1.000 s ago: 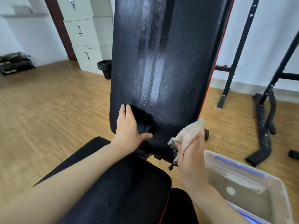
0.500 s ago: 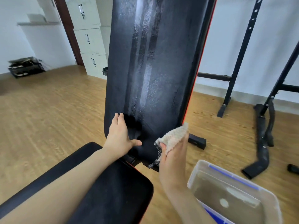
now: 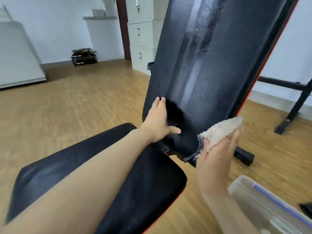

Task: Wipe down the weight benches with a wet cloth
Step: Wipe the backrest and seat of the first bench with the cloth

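A black weight bench with red piping fills the view: its raised backrest (image 3: 219,56) shows wet streaks down the middle, and its flat seat pad (image 3: 128,179) lies below. My left hand (image 3: 158,120) presses flat, fingers straight, on the backrest's lower left corner. My right hand (image 3: 217,152) holds a cream, fluffy cloth (image 3: 222,129) against the backrest's lower right edge, thumb pinching the cloth's lower end while the fingers lie behind it.
A clear plastic tub (image 3: 270,205) with water stands on the wooden floor at lower right. A black rack frame (image 3: 293,107) rises at the right. White cabinets (image 3: 141,34) and a low black shelf (image 3: 83,57) stand at the far wall.
The view has swung left and tilted, so the bench leans right in frame. My right hand with the cloth stays at the backrest's lower right edge; my left hand keeps its place.
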